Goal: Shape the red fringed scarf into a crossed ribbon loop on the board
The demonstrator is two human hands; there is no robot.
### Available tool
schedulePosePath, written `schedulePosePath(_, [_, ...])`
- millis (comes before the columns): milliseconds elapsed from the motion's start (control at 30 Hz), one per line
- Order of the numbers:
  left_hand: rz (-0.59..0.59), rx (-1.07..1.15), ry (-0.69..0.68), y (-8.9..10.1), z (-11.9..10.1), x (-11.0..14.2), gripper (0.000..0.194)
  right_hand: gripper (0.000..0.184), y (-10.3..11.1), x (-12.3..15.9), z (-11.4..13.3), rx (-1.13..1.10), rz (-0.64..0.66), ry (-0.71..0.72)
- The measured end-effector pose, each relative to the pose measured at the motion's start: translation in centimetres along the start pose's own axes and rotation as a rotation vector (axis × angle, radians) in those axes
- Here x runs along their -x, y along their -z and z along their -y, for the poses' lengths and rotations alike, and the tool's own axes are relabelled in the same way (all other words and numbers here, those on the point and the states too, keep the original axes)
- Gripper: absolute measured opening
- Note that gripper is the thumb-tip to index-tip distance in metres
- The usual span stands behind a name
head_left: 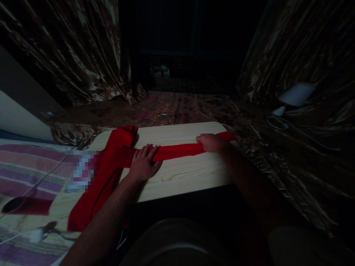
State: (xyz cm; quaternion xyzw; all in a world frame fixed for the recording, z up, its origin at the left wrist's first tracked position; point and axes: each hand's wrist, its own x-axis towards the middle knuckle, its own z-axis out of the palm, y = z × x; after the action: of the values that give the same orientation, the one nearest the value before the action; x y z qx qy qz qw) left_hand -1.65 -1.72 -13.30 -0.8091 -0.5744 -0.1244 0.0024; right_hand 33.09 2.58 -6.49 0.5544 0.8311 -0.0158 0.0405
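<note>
A red cloth (177, 150), perhaps a garment, lies on a pale wooden board (177, 177). Its wide, folded part hangs over the left side of the board, and a narrow strip runs from there across to the right edge. My left hand (144, 164) rests flat on the strip near the wide part, fingers spread. Farther right, my right hand (212, 143) is closed around the strip, whose end sticks out past the knuckles. Dim light hides the finer details of the cloth.
On the left is a striped bedspread (33, 159) with a dark red cylindrical object (30, 205), a white plug-like piece (36, 234) and cables. A blurred-out item (81, 171) lies at the board's left. Patterned curtains (91, 48) hang behind; a white lamp (296, 94) stands right.
</note>
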Motion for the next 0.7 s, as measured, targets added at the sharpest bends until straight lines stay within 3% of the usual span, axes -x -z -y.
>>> schedulePosePath(333, [-0.007,-0.046,-0.008,-0.2,0.0,0.0,0.072,0.028,0.2,1.2,-5.2,0.163,0.151,-0.211])
schedulePosePath(567, [0.007,-0.071,-0.002,0.0,-0.1,-0.1,0.072,0.024,1.2,2.2,-8.5,-0.144,-0.153,-0.337])
schedulePosePath(633, [0.011,-0.076,-0.002,0.0,-0.2,-0.1,0.071,0.019,2.0,2.4,-9.2,-0.246,-0.063,-0.359])
schedulePosePath(700, [0.005,-0.078,-0.004,-0.1,-0.1,-0.1,0.071,0.011,2.7,2.6,-9.8,-0.334,0.105,-0.356])
